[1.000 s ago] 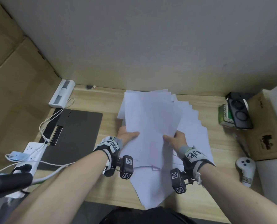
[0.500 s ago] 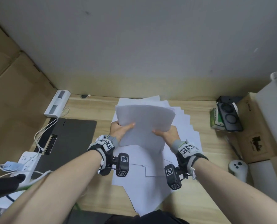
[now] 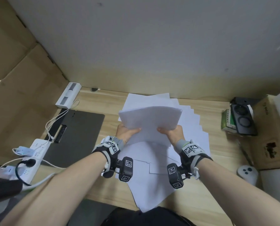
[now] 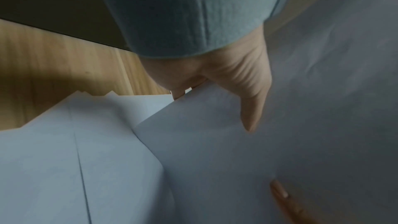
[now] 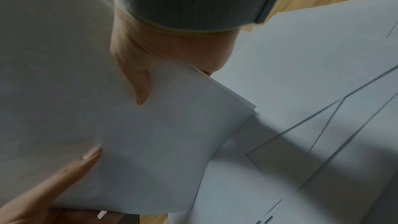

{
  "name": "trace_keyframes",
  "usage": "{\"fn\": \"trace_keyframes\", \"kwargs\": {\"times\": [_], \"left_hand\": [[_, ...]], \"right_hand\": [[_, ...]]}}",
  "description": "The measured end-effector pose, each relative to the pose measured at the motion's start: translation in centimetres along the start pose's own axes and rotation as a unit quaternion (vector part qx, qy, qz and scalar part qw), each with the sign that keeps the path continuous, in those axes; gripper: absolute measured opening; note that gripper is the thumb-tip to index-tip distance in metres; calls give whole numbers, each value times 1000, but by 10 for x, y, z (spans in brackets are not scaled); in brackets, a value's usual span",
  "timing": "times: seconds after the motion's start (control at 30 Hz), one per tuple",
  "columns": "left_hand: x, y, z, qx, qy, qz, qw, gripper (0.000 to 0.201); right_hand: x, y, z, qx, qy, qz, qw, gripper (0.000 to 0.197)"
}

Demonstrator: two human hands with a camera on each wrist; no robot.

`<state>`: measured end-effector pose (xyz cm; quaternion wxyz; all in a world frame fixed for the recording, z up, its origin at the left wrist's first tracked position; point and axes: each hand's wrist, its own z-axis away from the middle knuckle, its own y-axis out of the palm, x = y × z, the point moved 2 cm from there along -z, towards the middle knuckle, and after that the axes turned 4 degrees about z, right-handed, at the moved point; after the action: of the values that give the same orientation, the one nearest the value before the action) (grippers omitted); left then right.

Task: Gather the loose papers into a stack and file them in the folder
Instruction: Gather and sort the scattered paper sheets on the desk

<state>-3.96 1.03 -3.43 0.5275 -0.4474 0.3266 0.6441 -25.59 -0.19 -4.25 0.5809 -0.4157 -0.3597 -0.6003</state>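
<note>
A thin stack of white papers (image 3: 150,120) is lifted off the desk, its far edge raised. My left hand (image 3: 126,133) pinches its left edge and my right hand (image 3: 172,133) pinches its right edge, thumbs on top. The left wrist view shows my left thumb (image 4: 254,108) pressed on the held sheets (image 4: 237,151). In the right wrist view my right thumb (image 5: 140,88) lies on the stack (image 5: 150,134). Many loose papers (image 3: 154,181) stay fanned out on the desk beneath. The dark folder (image 3: 77,136) lies flat at the left.
A white power strip (image 3: 30,160) with cables sits left of the folder, a white box (image 3: 68,95) at the back left. At the right stand a green box with a black device (image 3: 239,121), cardboard boxes (image 3: 270,136) and a white controller (image 3: 247,174).
Both hands have lifted a bundle of sheets off the spread and drawn it together, tilting its far edge up. The rest of the papers lie as before.
</note>
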Motion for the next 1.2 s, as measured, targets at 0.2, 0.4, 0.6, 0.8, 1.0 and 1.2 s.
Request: {"fn": "trace_keyframes", "kwargs": {"times": [0.2, 0.4, 0.6, 0.8, 1.0, 1.2], "left_hand": [[10, 4, 4, 4, -8, -24, 1000, 29], [17, -16, 6, 65, -56, -69, 994, 27], [39, -82, 1, -9, -89, -84, 992, 26], [70, -167, -20, -101, -113, -167, 974, 38], [98, -246, -44, -67, -166, -384, 906, 78], [113, -235, -62, 34, -139, -464, 874, 83]], "right_hand": [[-10, -2, 0, -5, 6, 12, 1000, 17], [-13, -3, -11, -105, 18, 81, 991, 27], [-42, 0, -15, -125, 65, 146, 979, 28], [-66, 47, -5, -119, 99, 177, 972, 26], [-85, 108, -4, -120, 140, 183, 966, 25], [-96, 142, 6, -162, 158, 187, 956, 23]]}}
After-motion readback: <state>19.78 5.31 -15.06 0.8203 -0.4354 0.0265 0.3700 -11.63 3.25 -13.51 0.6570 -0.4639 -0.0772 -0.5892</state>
